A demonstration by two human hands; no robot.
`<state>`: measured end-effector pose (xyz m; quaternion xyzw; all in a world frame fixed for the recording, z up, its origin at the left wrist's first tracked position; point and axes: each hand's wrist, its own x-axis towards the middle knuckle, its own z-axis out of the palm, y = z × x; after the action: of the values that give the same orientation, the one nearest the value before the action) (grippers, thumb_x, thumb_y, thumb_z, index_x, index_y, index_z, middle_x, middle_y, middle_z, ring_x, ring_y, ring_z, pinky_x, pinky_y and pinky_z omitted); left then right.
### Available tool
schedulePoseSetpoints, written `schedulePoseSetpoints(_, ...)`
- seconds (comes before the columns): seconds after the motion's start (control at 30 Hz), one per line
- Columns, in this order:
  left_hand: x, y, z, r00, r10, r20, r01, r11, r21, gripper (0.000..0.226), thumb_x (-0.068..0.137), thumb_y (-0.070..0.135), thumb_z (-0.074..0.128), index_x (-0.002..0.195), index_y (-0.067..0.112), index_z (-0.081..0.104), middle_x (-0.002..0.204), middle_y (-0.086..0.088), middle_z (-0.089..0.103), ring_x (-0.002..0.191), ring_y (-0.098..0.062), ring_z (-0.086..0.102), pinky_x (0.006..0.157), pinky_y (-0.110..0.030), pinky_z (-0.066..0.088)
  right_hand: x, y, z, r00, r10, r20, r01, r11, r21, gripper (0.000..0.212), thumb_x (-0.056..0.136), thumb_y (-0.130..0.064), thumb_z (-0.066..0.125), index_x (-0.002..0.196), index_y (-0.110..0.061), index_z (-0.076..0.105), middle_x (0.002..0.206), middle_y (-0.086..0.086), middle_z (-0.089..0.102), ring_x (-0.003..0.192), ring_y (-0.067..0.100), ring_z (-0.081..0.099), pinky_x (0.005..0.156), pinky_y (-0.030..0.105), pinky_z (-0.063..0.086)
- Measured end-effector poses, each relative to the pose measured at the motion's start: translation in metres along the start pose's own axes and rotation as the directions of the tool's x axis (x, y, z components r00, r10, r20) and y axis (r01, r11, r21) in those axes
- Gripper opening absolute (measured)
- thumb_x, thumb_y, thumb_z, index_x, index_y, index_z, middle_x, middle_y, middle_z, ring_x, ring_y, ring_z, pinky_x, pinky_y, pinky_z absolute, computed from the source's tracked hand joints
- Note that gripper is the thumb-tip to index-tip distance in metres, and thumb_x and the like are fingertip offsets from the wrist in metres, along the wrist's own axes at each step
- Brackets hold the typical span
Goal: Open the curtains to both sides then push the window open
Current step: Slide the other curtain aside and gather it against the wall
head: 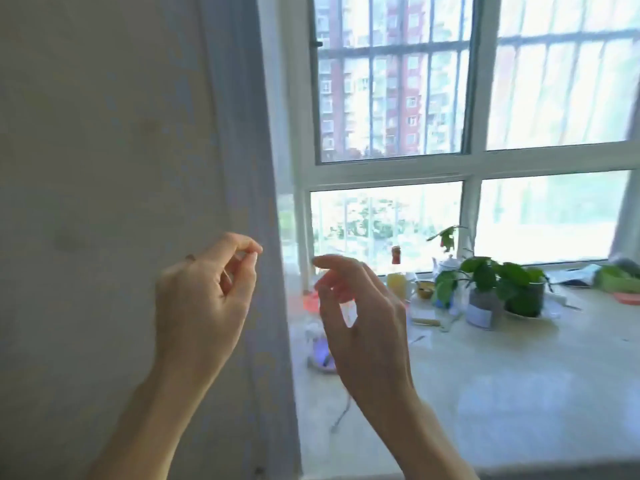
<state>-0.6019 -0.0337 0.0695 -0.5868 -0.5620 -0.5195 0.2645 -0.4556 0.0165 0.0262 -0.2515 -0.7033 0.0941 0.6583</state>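
The left curtain (239, 140), a pale grey sheer, hangs gathered along the wall at the window's left edge. My left hand (204, 299) is raised in front of it, thumb and forefinger tips pinched together with no fabric visible between them. My right hand (363, 317) is held up just right of the curtain's edge, fingers apart and holding nothing. The window (391, 81) has a white frame and a dark-edged upper left sash with a small latch (317, 43). The right curtain (627, 209) hangs at the far right, and sheer fabric covers the upper right pane (561, 81).
A wide pale sill (485, 393) runs under the window. On it stand potted plants (498, 285), a bottle with a red cap (396, 271), a white teapot (448, 263) and small clutter near the left corner (320, 348). Metal bars and apartment blocks show outside.
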Motion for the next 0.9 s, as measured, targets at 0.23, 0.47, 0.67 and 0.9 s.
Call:
schedulePoseSetpoints(0.23, -0.013, 0.153, 0.125, 0.999, -0.021, 0.047, 0.037, 0.928, -0.37, 0.02, 0.094, 0.024, 0.052, 0.091, 0.012, 0.067, 0.06, 0.009, 0.055, 0.055, -0.003, 0.054, 0.055, -0.005, 0.035, 0.01, 0.063, -0.188, 0.989, -0.022, -0.147, -0.015, 0.969, -0.247, 0.027, 0.087, 0.003, 0.06, 0.102, -0.017, 0.068, 0.082, -0.003, 0.066, 0.071, 0.006, 0.059, 0.064, 0.008, 0.042)
schedulePoseSetpoints(0.47, -0.03, 0.273, 0.205, 0.987, -0.085, 0.135, 0.156, 0.681, -0.715, 0.021, 0.098, 0.016, 0.052, 0.096, 0.003, 0.068, 0.067, 0.008, 0.056, 0.057, 0.002, 0.053, 0.058, -0.005, 0.04, 0.008, 0.09, -0.321, 0.984, -0.052, -0.171, -0.034, 0.884, -0.466, 0.027, 0.09, -0.001, 0.061, 0.103, -0.025, 0.064, 0.084, -0.008, 0.066, 0.074, 0.003, 0.059, 0.059, 0.008, 0.042)
schedulePoseSetpoints(0.67, -0.027, 0.361, 0.242, 0.983, 0.183, 0.024, -0.128, 0.769, -0.627, 0.021, 0.096, 0.029, 0.039, 0.095, 0.026, 0.059, 0.054, -0.008, 0.061, 0.045, -0.029, 0.059, 0.047, -0.042, 0.051, 0.011, 0.099, -0.405, 0.971, -0.123, -0.207, -0.033, 0.782, -0.622, 0.023, 0.089, -0.007, 0.059, 0.107, -0.021, 0.063, 0.09, -0.005, 0.068, 0.075, 0.002, 0.06, 0.062, 0.01, 0.047)
schedulePoseSetpoints(0.9, -0.04, 0.461, 0.33, 0.934, 0.293, 0.207, -0.102, 0.77, -0.63, 0.061, 0.092, 0.048, 0.04, 0.146, 0.021, 0.031, 0.142, -0.012, 0.049, 0.121, -0.033, 0.053, 0.092, -0.048, 0.049, 0.044, 0.125, -0.483, 0.99, -0.133, -0.051, 0.018, 0.469, -0.883, 0.051, 0.091, -0.016, 0.059, 0.14, -0.02, 0.046, 0.141, 0.003, 0.046, 0.129, 0.02, 0.041, 0.11, 0.028, 0.03)
